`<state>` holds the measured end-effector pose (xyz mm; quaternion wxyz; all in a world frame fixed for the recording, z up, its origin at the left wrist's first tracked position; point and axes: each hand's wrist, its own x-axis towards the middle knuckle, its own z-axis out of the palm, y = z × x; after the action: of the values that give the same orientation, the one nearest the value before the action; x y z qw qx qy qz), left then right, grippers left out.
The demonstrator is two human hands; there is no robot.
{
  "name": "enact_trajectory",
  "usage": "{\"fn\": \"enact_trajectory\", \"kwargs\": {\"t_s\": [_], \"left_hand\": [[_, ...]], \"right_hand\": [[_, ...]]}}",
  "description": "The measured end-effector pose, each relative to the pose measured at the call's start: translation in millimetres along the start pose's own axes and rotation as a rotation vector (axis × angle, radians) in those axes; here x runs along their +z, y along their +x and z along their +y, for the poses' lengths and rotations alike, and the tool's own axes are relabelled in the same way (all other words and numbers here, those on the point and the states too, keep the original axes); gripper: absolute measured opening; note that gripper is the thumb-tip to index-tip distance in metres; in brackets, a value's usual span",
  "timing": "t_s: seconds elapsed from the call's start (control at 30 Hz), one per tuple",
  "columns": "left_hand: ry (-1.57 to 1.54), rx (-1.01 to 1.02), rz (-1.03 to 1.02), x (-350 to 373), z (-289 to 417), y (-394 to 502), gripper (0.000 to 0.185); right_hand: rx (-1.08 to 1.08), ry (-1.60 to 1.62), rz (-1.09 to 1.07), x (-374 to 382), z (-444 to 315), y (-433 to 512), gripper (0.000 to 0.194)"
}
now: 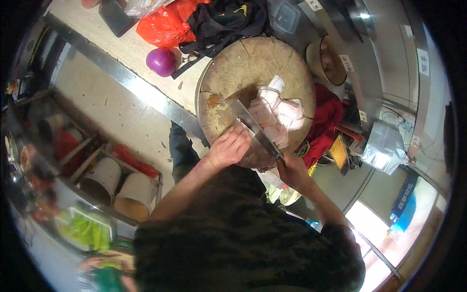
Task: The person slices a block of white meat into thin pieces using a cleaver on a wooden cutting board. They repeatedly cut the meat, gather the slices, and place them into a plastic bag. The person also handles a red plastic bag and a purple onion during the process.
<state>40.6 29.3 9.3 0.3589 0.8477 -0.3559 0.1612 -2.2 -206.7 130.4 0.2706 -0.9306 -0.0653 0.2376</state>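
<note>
A round wooden chopping block (pixel 270 54) with cracks in its rim stands before me. My right hand (pixel 293 171) grips the handle of a cleaver (pixel 261 135), its broad blade slanting across the block's near half. Left of the blade, my left hand (pixel 231 144) presses down with bent fingers on a piece of pale meat (pixel 241 124), which they mostly cover. The fingertips are close to the blade's flat side. Along the blade's right side lies a loose pile of fatty meat slices (pixel 279 109), probably pork belly, overlapping one another.
A purple onion (pixel 161 62), a red plastic bag (pixel 164 31) and a black cloth bag (pixel 230 20) lie beyond the block. At right are a deep pot (pixel 324 60) and dark red cloth (pixel 326 113). White buckets (pixel 105 177) stand lower left, near another person's hand (pixel 91 262).
</note>
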Motion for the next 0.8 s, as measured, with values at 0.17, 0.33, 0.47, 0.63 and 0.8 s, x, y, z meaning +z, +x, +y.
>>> {"fn": "enact_trajectory", "kwargs": {"t_s": [0.17,0.33,0.47,0.63,0.8], "left_hand": [[-0.008,0.047,0.024,-1.6,-12.9,5.2,0.031],[-0.060,0.057,0.014,-3.0,-18.0,5.9,0.030],[-0.013,0.069,-0.001,-3.7,-19.5,4.4,0.035],[-0.007,0.073,-0.032,-0.6,-20.2,3.6,0.030],[0.048,0.072,-0.026,-0.8,-20.3,5.4,0.031]], "right_hand": [[0.017,-0.024,0.099,23.7,-2.0,-0.5,0.024],[0.012,-0.095,0.105,37.7,1.2,-5.2,0.023],[-0.020,-0.173,0.177,13.4,-11.6,-2.7,0.015],[0.173,-0.113,0.045,-23.2,-32.8,-30.2,0.014],[0.318,-0.142,-0.094,-47.4,-58.0,-52.3,0.017]]}}
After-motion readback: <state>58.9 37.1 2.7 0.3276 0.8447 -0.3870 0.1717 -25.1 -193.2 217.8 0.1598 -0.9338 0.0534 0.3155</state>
